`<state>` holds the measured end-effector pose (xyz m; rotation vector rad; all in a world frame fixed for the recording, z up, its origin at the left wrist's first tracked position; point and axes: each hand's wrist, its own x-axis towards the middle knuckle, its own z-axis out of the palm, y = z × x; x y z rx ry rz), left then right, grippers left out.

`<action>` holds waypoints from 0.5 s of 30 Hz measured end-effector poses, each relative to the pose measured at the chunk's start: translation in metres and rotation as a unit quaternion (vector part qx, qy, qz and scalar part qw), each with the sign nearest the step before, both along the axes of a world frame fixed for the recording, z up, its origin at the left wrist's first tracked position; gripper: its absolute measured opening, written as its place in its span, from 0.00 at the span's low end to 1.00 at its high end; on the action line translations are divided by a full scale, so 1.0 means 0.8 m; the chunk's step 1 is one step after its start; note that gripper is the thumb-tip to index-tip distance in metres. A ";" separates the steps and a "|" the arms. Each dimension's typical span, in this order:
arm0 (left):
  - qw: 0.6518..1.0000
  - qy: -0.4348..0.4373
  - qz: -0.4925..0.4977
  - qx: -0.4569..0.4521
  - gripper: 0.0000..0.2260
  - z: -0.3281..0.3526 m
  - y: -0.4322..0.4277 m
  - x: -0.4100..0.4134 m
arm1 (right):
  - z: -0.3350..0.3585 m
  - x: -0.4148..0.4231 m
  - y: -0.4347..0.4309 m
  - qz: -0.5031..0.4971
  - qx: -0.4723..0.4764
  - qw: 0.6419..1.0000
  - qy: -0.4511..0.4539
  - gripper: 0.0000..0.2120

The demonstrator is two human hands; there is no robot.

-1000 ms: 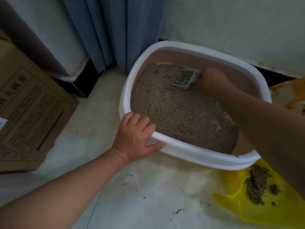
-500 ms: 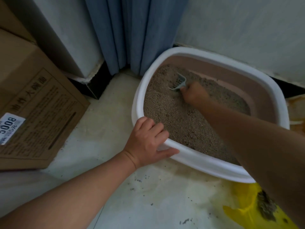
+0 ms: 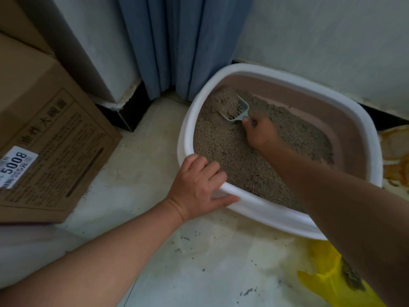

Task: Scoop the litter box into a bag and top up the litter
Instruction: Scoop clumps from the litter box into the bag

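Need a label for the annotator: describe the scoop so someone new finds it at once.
Find the white-rimmed litter box by the wall, right of the blue curtain. In its far left corner, the right hand grips a grey scoop dug into the litter. It is the only slotted plastic thing there.

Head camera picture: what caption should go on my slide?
Right hand digs a scoop into the litter while the left hand grips the box rim; a yellow bag lies nearby.
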<state>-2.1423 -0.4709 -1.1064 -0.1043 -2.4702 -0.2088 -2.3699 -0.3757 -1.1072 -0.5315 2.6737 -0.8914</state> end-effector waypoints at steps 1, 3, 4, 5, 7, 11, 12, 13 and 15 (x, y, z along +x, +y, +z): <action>1.000 0.003 0.000 -0.001 0.23 0.000 0.000 0.000 | -0.001 0.002 0.005 -0.003 -0.013 1.000 -0.002 0.19; 1.000 0.005 -0.001 -0.004 0.23 0.000 0.000 -0.001 | -0.004 0.002 0.017 -0.016 -0.017 1.000 -0.010 0.20; 1.000 0.005 -0.001 -0.007 0.23 0.000 0.000 -0.001 | -0.004 0.002 0.023 -0.025 -0.014 1.000 -0.012 0.20; 1.000 0.003 -0.001 -0.009 0.23 -0.001 0.000 -0.001 | -0.002 0.002 0.028 -0.031 -0.014 0.999 -0.009 0.20; 1.000 0.001 0.000 -0.012 0.23 -0.001 -0.001 0.000 | 0.001 0.004 0.039 -0.031 -0.021 0.999 0.006 0.19; 1.000 -0.001 -0.001 -0.014 0.23 0.000 -0.001 0.000 | 0.007 0.012 0.057 -0.029 -0.032 0.999 0.023 0.17; 1.000 -0.001 -0.001 -0.015 0.23 0.000 -0.001 0.001 | 0.009 0.014 0.061 -0.024 -0.030 0.999 0.026 0.16; 1.000 -0.003 -0.001 -0.015 0.23 0.000 -0.001 0.001 | 0.011 0.017 0.064 -0.016 -0.027 0.999 0.029 0.14; 1.000 -0.006 0.001 -0.018 0.23 0.000 -0.001 0.001 | 0.014 0.022 0.072 -0.008 -0.030 0.999 0.031 0.13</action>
